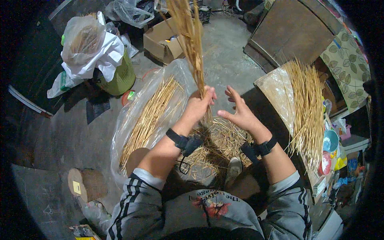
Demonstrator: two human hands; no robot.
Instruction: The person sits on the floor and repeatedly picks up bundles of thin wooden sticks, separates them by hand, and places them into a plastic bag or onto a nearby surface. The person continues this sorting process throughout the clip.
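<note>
My left hand (199,103) grips a bundle of dry straw stalks (192,48) that rises up and away from me, its leafy part at the top. Short ends of the bundle poke out below the fist. Just to the right, my right hand (237,109) is held with thumb and fingers spread, apart from the bundle and with nothing in it. Below both hands, cut straw bits (225,135) litter the floor. A pile of straight stalks (150,117) lies on a clear plastic sheet (120,132) at the left.
At the right, more long stalks (306,114) rest on a board-topped table (274,87). A green bin (120,75) with bags over it stands at the upper left, near an open cardboard box (162,45). A log stump (90,183) is at the lower left. My shoe (234,166) is among the straw.
</note>
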